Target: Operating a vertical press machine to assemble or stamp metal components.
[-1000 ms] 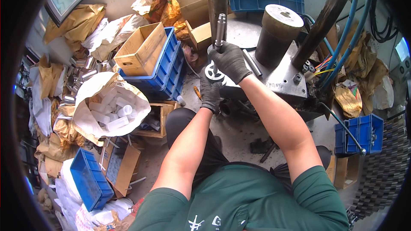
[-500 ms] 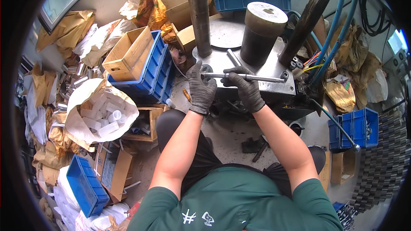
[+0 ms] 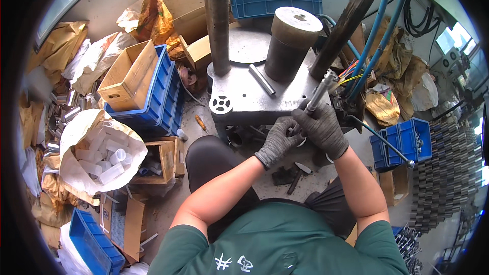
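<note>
Both gloved hands are together at the front edge of a steel machine table (image 3: 257, 103). My right hand (image 3: 323, 131) is closed round a slim metal rod (image 3: 319, 93), which tilts up and away to the right and has a wider fitting at its far end. Just left of it, my left hand (image 3: 279, 143) has its fingers closed at the rod's lower end, which the gloves mostly hide. On the table lie a short metal tube (image 3: 262, 80) and, at its left corner, a round slotted disc (image 3: 221, 104). A thick dark cylinder (image 3: 291, 46) with a pale top stands behind the tube.
Two dark posts (image 3: 218, 25) rise from the table, with blue hoses (image 3: 379, 35) on the right. To the left are stacked blue crates (image 3: 165, 94) and a sack of white plastic tubes (image 3: 102, 147). A lever with a ball end (image 3: 409, 163) juts out at right, near blue bins (image 3: 400, 142).
The rod has swung from lying level across the table to pointing up and away. My left hand has moved right and nearer, beside my right hand; the slotted disc is now uncovered.
</note>
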`<control>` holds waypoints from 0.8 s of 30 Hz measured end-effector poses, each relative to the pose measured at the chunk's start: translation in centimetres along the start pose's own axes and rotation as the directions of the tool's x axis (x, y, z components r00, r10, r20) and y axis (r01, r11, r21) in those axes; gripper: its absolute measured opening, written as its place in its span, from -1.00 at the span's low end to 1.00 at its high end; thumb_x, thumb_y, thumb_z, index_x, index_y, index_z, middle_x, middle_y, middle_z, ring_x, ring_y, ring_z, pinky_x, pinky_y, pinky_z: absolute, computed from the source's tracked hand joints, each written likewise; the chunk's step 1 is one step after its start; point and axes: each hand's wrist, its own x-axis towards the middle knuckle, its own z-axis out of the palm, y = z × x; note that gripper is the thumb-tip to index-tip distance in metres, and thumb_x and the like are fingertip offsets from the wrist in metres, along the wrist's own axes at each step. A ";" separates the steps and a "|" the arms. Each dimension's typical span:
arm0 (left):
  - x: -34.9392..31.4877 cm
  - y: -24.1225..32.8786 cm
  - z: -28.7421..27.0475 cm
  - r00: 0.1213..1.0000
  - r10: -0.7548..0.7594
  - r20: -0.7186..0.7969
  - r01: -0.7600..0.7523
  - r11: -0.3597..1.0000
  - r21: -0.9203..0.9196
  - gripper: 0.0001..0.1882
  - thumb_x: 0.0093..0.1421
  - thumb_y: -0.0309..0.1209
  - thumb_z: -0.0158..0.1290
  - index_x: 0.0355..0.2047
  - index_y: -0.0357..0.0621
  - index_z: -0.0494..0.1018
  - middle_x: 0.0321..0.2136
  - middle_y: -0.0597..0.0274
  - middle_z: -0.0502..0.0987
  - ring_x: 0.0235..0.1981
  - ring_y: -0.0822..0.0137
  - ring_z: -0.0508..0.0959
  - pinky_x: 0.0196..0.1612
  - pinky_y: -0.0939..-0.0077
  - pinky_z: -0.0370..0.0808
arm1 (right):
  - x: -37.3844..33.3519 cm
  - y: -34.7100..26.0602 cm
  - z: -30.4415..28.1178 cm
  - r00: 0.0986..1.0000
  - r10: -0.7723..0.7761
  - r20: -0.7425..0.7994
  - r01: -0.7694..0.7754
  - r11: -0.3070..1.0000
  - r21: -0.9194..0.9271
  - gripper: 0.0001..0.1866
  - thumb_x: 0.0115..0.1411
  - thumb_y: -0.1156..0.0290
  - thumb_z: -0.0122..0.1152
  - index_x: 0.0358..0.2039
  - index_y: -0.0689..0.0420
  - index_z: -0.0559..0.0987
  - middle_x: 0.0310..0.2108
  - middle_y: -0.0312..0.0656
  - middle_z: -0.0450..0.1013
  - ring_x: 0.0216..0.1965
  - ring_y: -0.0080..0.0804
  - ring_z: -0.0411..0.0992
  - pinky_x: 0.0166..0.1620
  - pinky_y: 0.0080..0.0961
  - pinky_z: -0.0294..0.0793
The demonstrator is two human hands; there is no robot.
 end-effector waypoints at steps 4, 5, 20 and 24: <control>0.0 -1.8 4.1 0.983 -0.132 0.124 0.150 0.977 -0.151 -0.62 0.41 -0.30 0.26 0.13 -0.19 0.50 -0.23 0.24 0.60 -0.16 0.33 0.61 -0.04 0.39 0.60 | 0.3 3.0 -1.3 0.955 0.264 0.138 -0.262 0.964 -0.030 -0.70 0.38 0.24 0.41 -0.08 0.23 0.67 -0.35 -0.22 0.63 -0.33 -0.54 0.59 -0.20 -0.44 0.64; -0.2 -2.1 4.9 0.984 -0.137 0.111 0.149 0.984 -0.100 -0.64 0.42 -0.30 0.25 0.11 -0.21 0.49 -0.29 0.28 0.60 -0.21 0.35 0.60 -0.05 0.38 0.60 | 0.4 4.3 -1.8 0.926 0.321 0.198 -0.335 0.942 0.038 -0.66 0.37 0.21 0.43 -0.06 0.23 0.67 -0.31 -0.20 0.63 -0.30 -0.54 0.59 -0.17 -0.43 0.65; -1.1 -3.9 8.6 0.843 -0.346 0.413 0.516 0.739 -0.434 -0.73 0.54 -0.21 0.12 -0.06 -0.19 0.49 -0.24 0.21 0.61 -0.21 0.42 0.59 -0.04 0.37 0.61 | 10.7 18.1 -9.3 0.956 -0.235 -0.175 -0.014 0.560 -0.828 -0.71 0.20 0.27 0.43 -0.11 0.12 0.75 -0.08 0.09 0.63 -0.03 0.10 0.62 0.08 -0.07 0.59; -1.4 -4.1 8.5 0.818 -0.332 0.470 0.527 0.761 -0.379 -0.75 0.55 -0.24 0.09 -0.05 -0.20 0.50 -0.28 0.25 0.59 -0.27 0.47 0.54 -0.13 0.39 0.58 | 11.6 18.6 -9.4 0.921 -0.253 -0.296 -0.074 0.632 -0.771 -0.69 0.23 0.17 0.47 -0.20 0.15 0.73 -0.15 0.03 0.65 -0.08 0.07 0.63 0.05 -0.06 0.60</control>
